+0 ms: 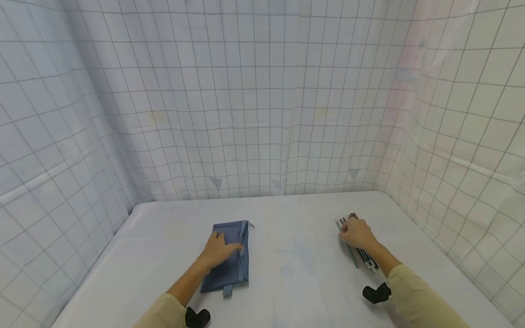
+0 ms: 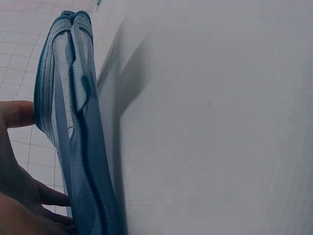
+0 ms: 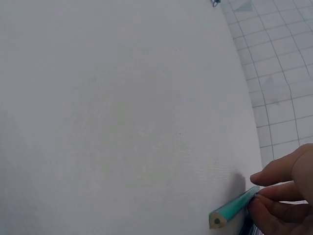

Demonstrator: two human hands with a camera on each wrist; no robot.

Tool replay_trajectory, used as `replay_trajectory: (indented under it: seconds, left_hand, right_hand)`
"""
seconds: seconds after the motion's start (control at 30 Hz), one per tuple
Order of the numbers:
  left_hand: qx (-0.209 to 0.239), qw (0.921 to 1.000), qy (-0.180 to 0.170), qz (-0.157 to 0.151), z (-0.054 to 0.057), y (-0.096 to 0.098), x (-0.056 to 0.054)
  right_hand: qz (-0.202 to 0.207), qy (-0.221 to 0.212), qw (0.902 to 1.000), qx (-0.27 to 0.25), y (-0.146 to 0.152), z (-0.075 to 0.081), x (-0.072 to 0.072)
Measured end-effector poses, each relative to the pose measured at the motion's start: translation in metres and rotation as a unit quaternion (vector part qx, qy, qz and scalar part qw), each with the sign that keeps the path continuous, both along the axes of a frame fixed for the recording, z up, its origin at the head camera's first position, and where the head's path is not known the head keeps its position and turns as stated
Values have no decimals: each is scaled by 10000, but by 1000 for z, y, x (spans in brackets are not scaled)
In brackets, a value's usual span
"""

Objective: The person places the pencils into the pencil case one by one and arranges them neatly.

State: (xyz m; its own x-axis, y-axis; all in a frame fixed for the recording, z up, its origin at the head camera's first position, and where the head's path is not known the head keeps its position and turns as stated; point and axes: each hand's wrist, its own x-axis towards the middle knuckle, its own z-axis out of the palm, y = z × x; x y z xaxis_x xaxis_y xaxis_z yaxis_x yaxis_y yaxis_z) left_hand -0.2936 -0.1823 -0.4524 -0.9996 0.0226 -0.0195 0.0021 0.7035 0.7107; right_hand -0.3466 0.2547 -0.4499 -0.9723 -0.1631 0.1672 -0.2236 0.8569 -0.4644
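A blue zippered pouch [image 1: 231,273] lies flat on the left side of the table. My left hand [image 1: 219,250] rests on it with spread fingers; the left wrist view shows the pouch [image 2: 88,147] edge-on, its zipper along the top. At the right lies a bundle of pencils [image 1: 369,260], mostly dark with a few pale ends. Over them my right hand [image 1: 358,233] pinches a green pencil [image 1: 351,254] between thumb and fingertips. The right wrist view shows the blunt end of this green pencil [image 3: 232,209] towards the camera; the fingers partly hide the other pencils.
Both things lie on a white-covered table [image 1: 287,255]. White cloth walls with a dark grid [image 1: 254,100] enclose its back and sides. A black wrist mount [image 1: 376,294] hangs under the right sleeve, another [image 1: 198,317] beside the left one.
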Motion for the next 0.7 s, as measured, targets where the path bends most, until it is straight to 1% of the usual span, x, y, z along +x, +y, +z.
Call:
replay_trajectory:
  seconds: [0.17,0.27,0.4,0.6,0.7]
  left_hand:
    - [145,9998,-94,-43,-1,-1,-1]
    - [246,9996,-135,-85,0,-1,0]
    - [355,9991,-214,-120,0,-3,0]
    - [386,9988,-274,-112,2,-4,1]
    - [392,9988,-274,-120,3,-3,1]
  right_hand:
    - [-182,55,9998,80,0,-6,-1]
    - [-320,5,9995,15,1,-6,-2]
    - [-402,-96,9991,-83,3,-6,-3]
    - [-394,-232,9982,-392,9,-4,-6]
    - [-382,-384,9968,-582,11,-2,-8]
